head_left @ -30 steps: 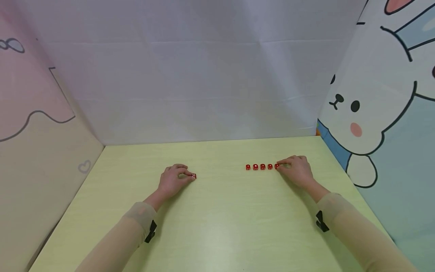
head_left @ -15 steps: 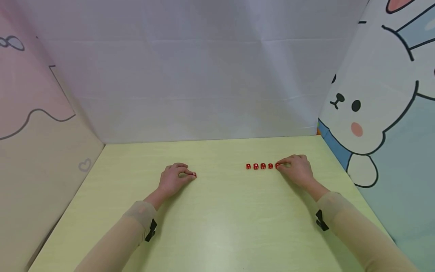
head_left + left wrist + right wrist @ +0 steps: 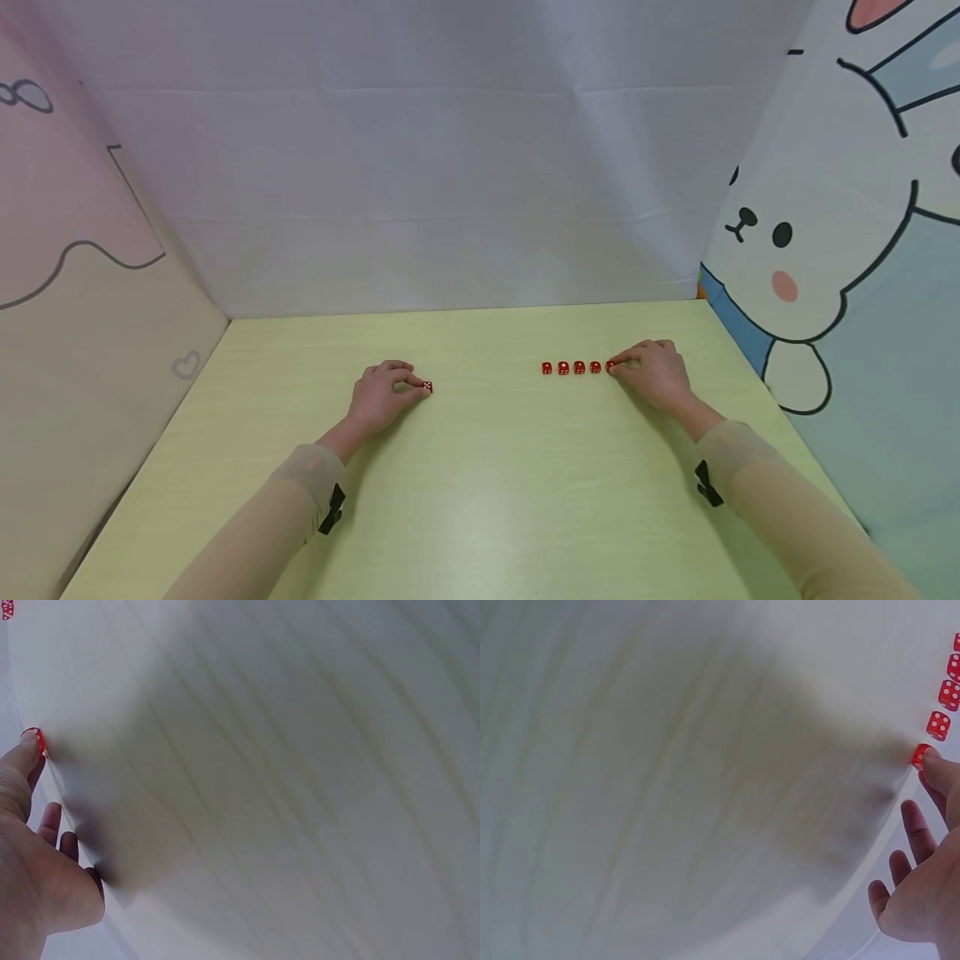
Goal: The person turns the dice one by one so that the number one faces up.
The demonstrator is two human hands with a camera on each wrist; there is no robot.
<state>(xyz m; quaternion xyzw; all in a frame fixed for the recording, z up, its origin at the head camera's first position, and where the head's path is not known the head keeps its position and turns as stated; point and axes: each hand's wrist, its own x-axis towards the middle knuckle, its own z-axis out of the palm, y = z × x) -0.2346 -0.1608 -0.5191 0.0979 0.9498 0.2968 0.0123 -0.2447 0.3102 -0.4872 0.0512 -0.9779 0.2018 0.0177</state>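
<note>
On the left of the table, my left hand [image 3: 381,395] pinches a red die [image 3: 427,387] with white pips between thumb and fingertips. The left wrist view shows this red die [image 3: 37,741] partly covered by the thumb. Over on the right, several red dice [image 3: 579,367] stand in a row with small gaps. My right hand [image 3: 652,372] pinches the die at the row's right end [image 3: 611,367]; in the right wrist view the thumb covers part of that end die [image 3: 920,756]. Its neighbour, another red die [image 3: 938,726], sits apart from it.
The pale yellow table [image 3: 465,483] extends toward me between the two forearms. A white curtain [image 3: 450,167] rises behind its far edge. A printed panel with a cartoon rabbit [image 3: 825,208] stands at the right, and a pink and cream panel [image 3: 82,350] at the left.
</note>
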